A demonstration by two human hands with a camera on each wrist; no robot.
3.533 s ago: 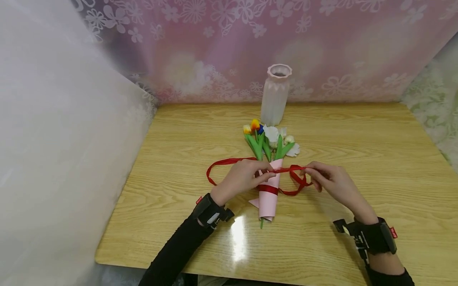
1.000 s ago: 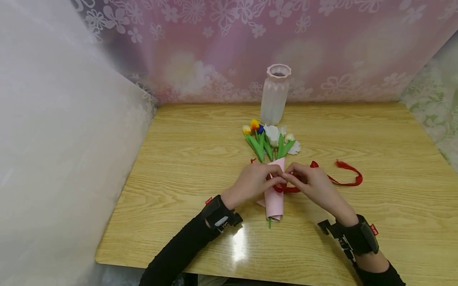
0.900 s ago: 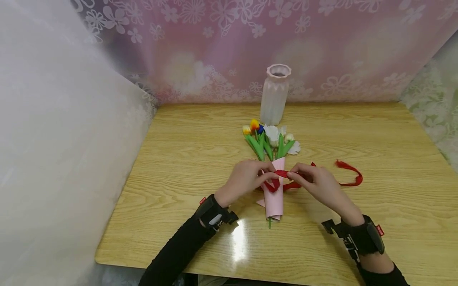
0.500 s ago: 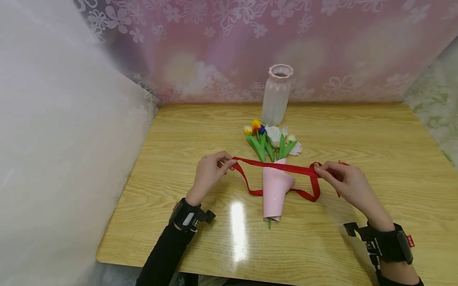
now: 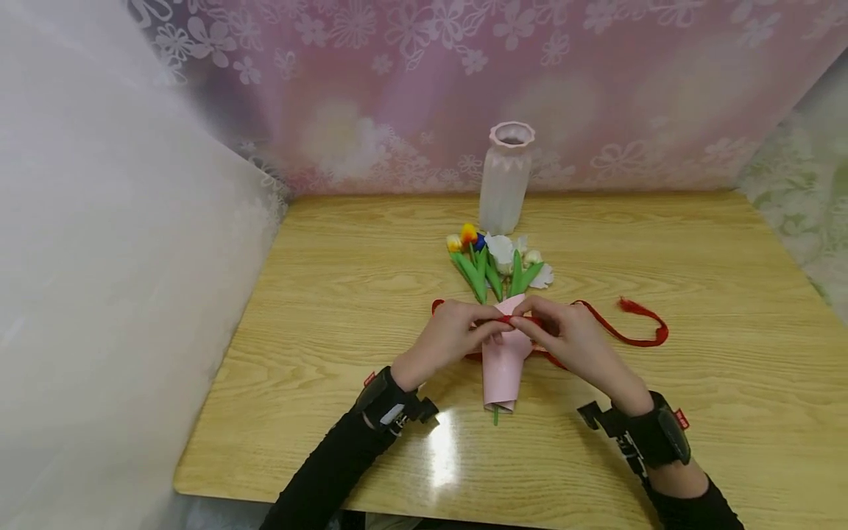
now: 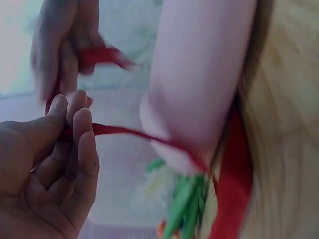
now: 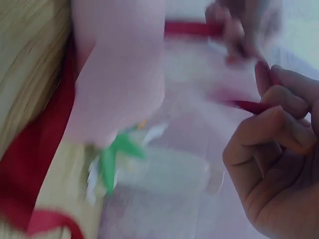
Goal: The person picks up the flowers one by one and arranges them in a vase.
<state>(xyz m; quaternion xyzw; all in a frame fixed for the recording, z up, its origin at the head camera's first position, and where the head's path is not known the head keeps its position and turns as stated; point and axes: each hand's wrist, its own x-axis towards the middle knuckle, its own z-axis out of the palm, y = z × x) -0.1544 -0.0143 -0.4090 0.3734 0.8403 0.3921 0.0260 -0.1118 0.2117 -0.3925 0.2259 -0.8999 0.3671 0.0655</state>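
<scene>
A bouquet of artificial flowers [image 5: 502,254] lies on the table, its stems rolled in pink wrapping paper [image 5: 503,375]. Red ribbon [image 5: 636,341] passes by the wrap and trails off to both sides. Over the upper part of the paper, the left hand [image 5: 447,335] pinches the ribbon between thumb and fingers. Close beside it, the right hand [image 5: 573,335] also pinches ribbon. In the left wrist view a strand of ribbon [image 6: 124,130] runs from the left fingers towards the paper. The right wrist view shows ribbon [image 7: 251,106] between the right fingers, partly blurred. Fingers hide the crossing of the strands.
A pale ribbed vase [image 5: 505,184] stands upright behind the flowers, near the back of the wooden table [image 5: 318,294]. A pink floral curtain [image 5: 411,96] hangs behind the table. White cloth [image 5: 99,258] borders the left side.
Half a second ago the hands were wide apart with the ribbon stretched between them. Now they have come together over the paper, and a frayed ribbon end lies to the right.
</scene>
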